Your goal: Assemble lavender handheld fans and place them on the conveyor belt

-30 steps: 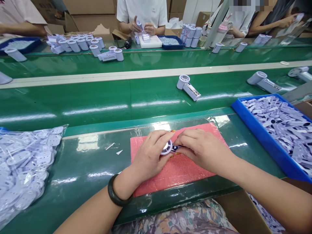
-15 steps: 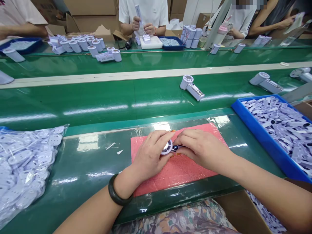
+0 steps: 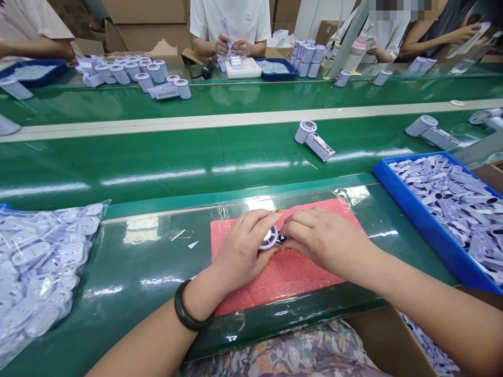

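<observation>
Over a pink mat (image 3: 275,283), my left hand (image 3: 241,248) is closed on the round head of a small white fan (image 3: 269,239), thumb and fingers on either side of it. My right hand (image 3: 318,238) is closed around the handle side of the same fan, its fingertips beside a small dark round part next to the head. Most of the handle is hidden under my right fingers. The fan lies low at the mat, its round face turned up.
A clear bag of white parts (image 3: 43,262) lies at the left, a blue tray (image 3: 428,225) of white pieces at the right. Beyond, a fan (image 3: 314,140) rests on the green belt (image 3: 157,152). Several people sit across, near grouped fan bodies (image 3: 126,70).
The fans on the near belt have shifted slightly right, those on the far belt slightly left. My right hand has shifted slightly over the fan. A person across has lowered a white piece.
</observation>
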The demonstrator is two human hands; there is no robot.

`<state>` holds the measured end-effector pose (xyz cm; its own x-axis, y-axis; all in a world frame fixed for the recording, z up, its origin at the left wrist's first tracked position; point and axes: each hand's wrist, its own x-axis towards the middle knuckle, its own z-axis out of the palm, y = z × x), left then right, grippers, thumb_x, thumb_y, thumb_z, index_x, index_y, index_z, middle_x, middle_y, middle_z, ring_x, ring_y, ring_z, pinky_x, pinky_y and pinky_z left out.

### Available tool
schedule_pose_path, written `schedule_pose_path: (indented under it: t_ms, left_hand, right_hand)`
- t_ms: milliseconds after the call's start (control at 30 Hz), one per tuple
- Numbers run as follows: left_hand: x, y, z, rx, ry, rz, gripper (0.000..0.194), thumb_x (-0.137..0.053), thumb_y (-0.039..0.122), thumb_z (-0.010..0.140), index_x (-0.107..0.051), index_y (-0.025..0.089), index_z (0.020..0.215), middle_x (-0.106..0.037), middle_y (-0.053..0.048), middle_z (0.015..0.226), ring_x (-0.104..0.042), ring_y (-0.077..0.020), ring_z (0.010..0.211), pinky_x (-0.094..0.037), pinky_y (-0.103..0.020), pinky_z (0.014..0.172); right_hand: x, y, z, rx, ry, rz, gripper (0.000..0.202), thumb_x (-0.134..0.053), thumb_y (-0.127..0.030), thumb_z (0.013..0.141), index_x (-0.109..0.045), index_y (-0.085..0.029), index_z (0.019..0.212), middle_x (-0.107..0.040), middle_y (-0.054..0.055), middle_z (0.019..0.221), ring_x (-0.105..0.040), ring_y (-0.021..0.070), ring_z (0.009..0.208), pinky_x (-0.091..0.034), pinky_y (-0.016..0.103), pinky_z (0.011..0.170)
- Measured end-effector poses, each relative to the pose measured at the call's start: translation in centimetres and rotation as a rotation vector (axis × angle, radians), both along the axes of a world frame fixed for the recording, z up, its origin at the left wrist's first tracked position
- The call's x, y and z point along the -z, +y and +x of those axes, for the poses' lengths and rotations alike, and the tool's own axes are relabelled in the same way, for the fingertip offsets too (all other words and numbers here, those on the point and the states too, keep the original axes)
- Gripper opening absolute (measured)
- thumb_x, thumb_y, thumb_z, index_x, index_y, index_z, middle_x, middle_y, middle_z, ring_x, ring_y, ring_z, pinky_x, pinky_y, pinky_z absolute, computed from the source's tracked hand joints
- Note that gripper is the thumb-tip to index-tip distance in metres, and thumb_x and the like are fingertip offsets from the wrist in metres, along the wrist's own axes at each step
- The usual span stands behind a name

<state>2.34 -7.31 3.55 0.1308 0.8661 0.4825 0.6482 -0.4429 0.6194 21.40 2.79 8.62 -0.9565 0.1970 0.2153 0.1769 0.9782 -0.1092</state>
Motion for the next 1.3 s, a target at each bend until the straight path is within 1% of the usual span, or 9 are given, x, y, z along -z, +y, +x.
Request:
schedule_pose_path:
  t_ms: [100,267,433,700,933,1067,1167,1233,1300]
  left_hand:
    - [0.1,0.0,0.0,0.006,-0.001,0.001,0.056,-0.064,0.016,0.091,-0.04,0.019,0.142,-0.046,-0.01,0.133,-0.045,-0.0246,0.121,-0.043,-0.042,0.103]
    - [0.0,0.2,0.0,0.012,-0.01,-0.001,0.053,-0.062,0.018,0.093,-0.041,0.018,0.142,-0.047,-0.01,0.132,-0.046,-0.0238,0.12,-0.043,-0.041,0.103]
    - [0.0,0.2,-0.1,0.012,-0.009,-0.003,0.055,-0.063,0.016,0.092,-0.041,0.017,0.143,-0.046,-0.011,0.134,-0.045,-0.0246,0.121,-0.043,-0.042,0.104]
    - [0.0,0.1,0.0,0.009,-0.001,-0.014,0.056,-0.063,0.016,0.092,-0.04,0.018,0.143,-0.046,-0.011,0.134,-0.045,-0.0248,0.121,-0.044,-0.043,0.103]
    - [0.2,0.1,-0.2,0.01,-0.005,-0.004,0.057,-0.064,0.016,0.092,-0.04,0.018,0.143,-0.047,-0.01,0.133,-0.045,-0.0241,0.122,-0.043,-0.041,0.104]
    - [0.2,0.1,-0.2,0.014,0.0,0.002,0.056,-0.063,0.016,0.091,-0.04,0.017,0.143,-0.046,-0.011,0.133,-0.045,-0.0251,0.121,-0.043,-0.042,0.103]
    - [0.1,0.1,-0.1,0.019,-0.005,0.004,0.054,-0.063,0.017,0.092,-0.041,0.017,0.142,-0.046,-0.011,0.133,-0.045,-0.0251,0.121,-0.043,-0.042,0.103]
    - [0.0,0.1,0.0,0.021,-0.012,0.007,0.053,-0.062,0.018,0.093,-0.041,0.017,0.142,-0.047,-0.011,0.132,-0.046,-0.0247,0.12,-0.043,-0.042,0.103]
    - [-0.1,0.1,0.0,0.019,-0.018,0.005,0.051,-0.061,0.02,0.095,-0.041,0.017,0.142,-0.047,-0.011,0.132,-0.046,-0.0241,0.12,-0.043,-0.041,0.103]
  right_hand:
    - [-0.1,0.1,-0.1,-0.009,0.019,-0.076,0.026,-0.044,-0.024,0.105,-0.058,-0.014,0.085,-0.053,0.005,0.084,-0.049,0.0194,0.075,-0.041,0.033,0.066]
    - [0.2,0.0,0.1,0.023,0.064,-0.16,0.022,-0.046,-0.026,0.105,-0.06,-0.011,0.099,-0.057,0.007,0.091,-0.054,0.021,0.084,-0.047,0.035,0.074]
    - [0.3,-0.3,0.2,0.036,0.037,-0.145,0.022,-0.045,-0.025,0.105,-0.062,-0.011,0.102,-0.057,0.007,0.093,-0.055,0.0219,0.087,-0.049,0.037,0.077]
    - [0.9,-0.3,0.5,0.029,0.063,-0.035,0.02,-0.047,-0.023,0.104,-0.063,-0.011,0.1,-0.057,0.007,0.093,-0.055,0.0229,0.084,-0.046,0.039,0.074]
    - [0.5,0.0,0.1,-0.01,0.041,-0.047,0.018,-0.048,-0.022,0.104,-0.06,-0.012,0.096,-0.052,0.005,0.089,-0.05,0.0209,0.08,-0.042,0.036,0.071]
    - [0.3,0.4,-0.1,-0.031,0.02,-0.127,0.022,-0.047,-0.024,0.104,-0.059,-0.014,0.088,-0.05,0.005,0.086,-0.048,0.0196,0.077,-0.041,0.034,0.066]
    - [0.2,0.6,0.0,-0.03,0.036,-0.191,0.018,-0.048,-0.025,0.104,-0.058,-0.013,0.095,-0.052,0.005,0.089,-0.05,0.0195,0.08,-0.043,0.033,0.067]
    - [0.3,0.3,0.1,-0.011,0.055,-0.239,0.013,-0.051,-0.025,0.103,-0.057,-0.014,0.101,-0.054,0.005,0.093,-0.051,0.0202,0.085,-0.044,0.034,0.071]
    - [0.4,-0.3,0.1,0.055,0.079,-0.316,0.006,-0.054,-0.021,0.101,-0.055,-0.015,0.103,-0.056,0.005,0.097,-0.052,0.0212,0.091,-0.044,0.036,0.078]
